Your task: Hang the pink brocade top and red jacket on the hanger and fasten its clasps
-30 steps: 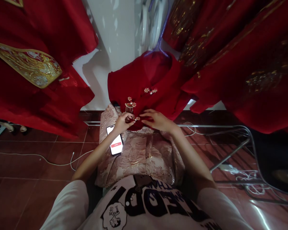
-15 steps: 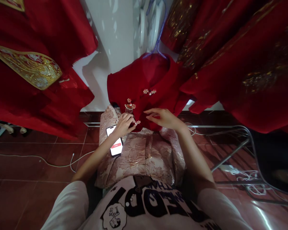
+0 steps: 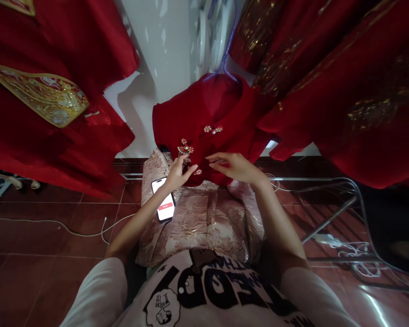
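Before a pale wall (image 3: pixel 170 68), bends over a red top (image 3: pixel 180 113) on a purple hanger (image 3: pixel 229 45), hem against pink brocade (image 3: pixel 197 218). Holds the left hand (image 3: pixel 180 175) with thumb and fingers parted, near a beaded ornament (image 3: pixel 186 149) and flower clasp (image 3: pixel 198 172); curves the right hand (image 3: pixel 233 165) loosely over the front, cannot tell whether touching.

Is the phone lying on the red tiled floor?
No, the phone lies on the pink patterned fabric, beneath the left forearm.
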Demonstrator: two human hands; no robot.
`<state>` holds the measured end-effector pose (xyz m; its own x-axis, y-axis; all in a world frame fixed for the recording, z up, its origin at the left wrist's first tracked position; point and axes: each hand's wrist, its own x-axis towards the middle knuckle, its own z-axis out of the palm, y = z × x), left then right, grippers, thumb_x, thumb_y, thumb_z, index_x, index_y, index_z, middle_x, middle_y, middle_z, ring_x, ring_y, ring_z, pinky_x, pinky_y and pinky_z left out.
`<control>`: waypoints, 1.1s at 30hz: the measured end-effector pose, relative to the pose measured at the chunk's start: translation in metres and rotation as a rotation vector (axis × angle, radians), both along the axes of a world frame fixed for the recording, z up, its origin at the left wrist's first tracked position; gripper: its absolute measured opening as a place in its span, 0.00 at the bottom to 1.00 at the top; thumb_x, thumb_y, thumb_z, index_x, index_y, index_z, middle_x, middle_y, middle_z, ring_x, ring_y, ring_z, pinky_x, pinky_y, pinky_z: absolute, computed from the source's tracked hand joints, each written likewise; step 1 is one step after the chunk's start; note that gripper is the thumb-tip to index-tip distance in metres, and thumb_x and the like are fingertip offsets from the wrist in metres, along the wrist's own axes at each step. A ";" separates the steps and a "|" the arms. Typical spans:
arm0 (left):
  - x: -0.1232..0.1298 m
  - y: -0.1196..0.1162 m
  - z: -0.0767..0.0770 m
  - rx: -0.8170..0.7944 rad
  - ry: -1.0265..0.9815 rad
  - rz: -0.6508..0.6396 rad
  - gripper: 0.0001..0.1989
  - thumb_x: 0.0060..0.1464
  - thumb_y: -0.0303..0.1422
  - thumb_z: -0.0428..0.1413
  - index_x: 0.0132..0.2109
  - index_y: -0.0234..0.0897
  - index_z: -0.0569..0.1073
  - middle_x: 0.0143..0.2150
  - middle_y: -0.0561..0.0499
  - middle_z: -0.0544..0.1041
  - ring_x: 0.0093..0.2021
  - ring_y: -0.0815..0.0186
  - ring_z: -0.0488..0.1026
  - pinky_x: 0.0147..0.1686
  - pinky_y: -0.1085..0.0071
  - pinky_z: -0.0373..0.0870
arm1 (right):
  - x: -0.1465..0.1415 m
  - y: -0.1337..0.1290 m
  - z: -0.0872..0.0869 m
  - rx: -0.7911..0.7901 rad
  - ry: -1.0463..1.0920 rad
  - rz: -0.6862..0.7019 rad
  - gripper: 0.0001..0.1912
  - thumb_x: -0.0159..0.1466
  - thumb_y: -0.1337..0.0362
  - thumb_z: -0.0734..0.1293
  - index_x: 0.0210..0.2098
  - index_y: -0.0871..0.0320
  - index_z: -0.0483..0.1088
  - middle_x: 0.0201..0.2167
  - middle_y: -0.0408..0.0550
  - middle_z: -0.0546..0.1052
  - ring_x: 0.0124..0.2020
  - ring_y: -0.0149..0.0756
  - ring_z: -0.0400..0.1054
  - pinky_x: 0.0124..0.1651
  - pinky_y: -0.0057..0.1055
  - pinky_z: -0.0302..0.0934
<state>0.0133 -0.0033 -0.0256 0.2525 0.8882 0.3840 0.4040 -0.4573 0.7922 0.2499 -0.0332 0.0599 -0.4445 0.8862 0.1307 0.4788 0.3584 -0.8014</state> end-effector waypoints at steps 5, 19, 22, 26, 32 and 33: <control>0.011 0.034 0.006 -0.422 -0.595 0.069 0.21 0.56 0.49 0.57 0.47 0.38 0.72 0.50 0.42 0.78 0.48 0.61 0.77 0.45 0.66 0.74 | 0.000 0.001 -0.003 -0.006 0.000 0.004 0.16 0.65 0.60 0.67 0.51 0.56 0.76 0.45 0.48 0.82 0.44 0.36 0.78 0.54 0.38 0.73; 0.040 0.028 0.048 -0.415 -0.406 -0.037 0.07 0.55 0.33 0.61 0.40 0.35 0.75 0.36 0.50 0.79 0.40 0.66 0.77 0.39 0.73 0.72 | 0.003 0.001 -0.001 -0.030 -0.018 0.007 0.16 0.65 0.60 0.67 0.50 0.55 0.77 0.44 0.48 0.82 0.44 0.37 0.78 0.54 0.38 0.73; 0.050 0.033 0.068 -0.153 -0.281 -0.120 0.06 0.58 0.29 0.58 0.44 0.35 0.75 0.41 0.48 0.79 0.40 0.67 0.76 0.44 0.70 0.72 | 0.003 0.000 0.001 -0.054 -0.059 0.005 0.15 0.64 0.60 0.68 0.49 0.56 0.77 0.43 0.49 0.82 0.44 0.38 0.78 0.54 0.40 0.72; 0.059 0.047 0.089 0.222 0.014 -0.073 0.11 0.58 0.30 0.59 0.49 0.36 0.75 0.48 0.44 0.74 0.50 0.57 0.72 0.51 0.61 0.70 | 0.003 -0.002 0.003 -0.068 -0.079 0.010 0.16 0.64 0.60 0.67 0.49 0.58 0.77 0.43 0.50 0.82 0.44 0.38 0.78 0.54 0.39 0.72; 0.065 0.060 0.101 0.492 0.437 -0.016 0.09 0.62 0.34 0.56 0.47 0.36 0.72 0.55 0.38 0.70 0.60 0.46 0.65 0.59 0.45 0.62 | 0.003 -0.004 0.010 -0.082 -0.108 0.004 0.17 0.65 0.59 0.67 0.50 0.57 0.77 0.44 0.50 0.82 0.46 0.39 0.78 0.55 0.41 0.71; 0.064 0.060 0.103 0.515 0.484 -0.015 0.09 0.63 0.35 0.54 0.47 0.36 0.72 0.55 0.38 0.70 0.60 0.46 0.65 0.60 0.45 0.61 | 0.003 -0.005 0.012 -0.085 -0.102 0.004 0.17 0.65 0.58 0.67 0.51 0.57 0.76 0.44 0.51 0.82 0.46 0.39 0.77 0.56 0.41 0.70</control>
<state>0.0773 0.0563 0.0773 0.5118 0.6190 0.5958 0.6471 -0.7339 0.2066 0.2533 -0.0382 0.0722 -0.4554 0.8902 0.0089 0.5578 0.2931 -0.7765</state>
